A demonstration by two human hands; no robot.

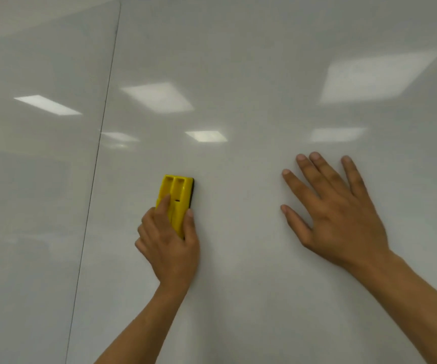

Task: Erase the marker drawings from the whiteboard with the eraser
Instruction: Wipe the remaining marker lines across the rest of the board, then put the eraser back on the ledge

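Note:
A glossy whiteboard (251, 74) fills the whole view, and I see no marker drawing on it. My left hand (169, 244) grips a yellow eraser (176, 194) with a dark felt pad and holds it flat against the board, thumb on its right edge and index finger on its back. To the right, my right hand (335, 208) rests flat on the board with its fingers spread and straight, holding nothing.
A thin dark vertical seam (99, 143) between two board panels runs down the left side. Ceiling lights are reflected as bright patches (157, 97) across the surface.

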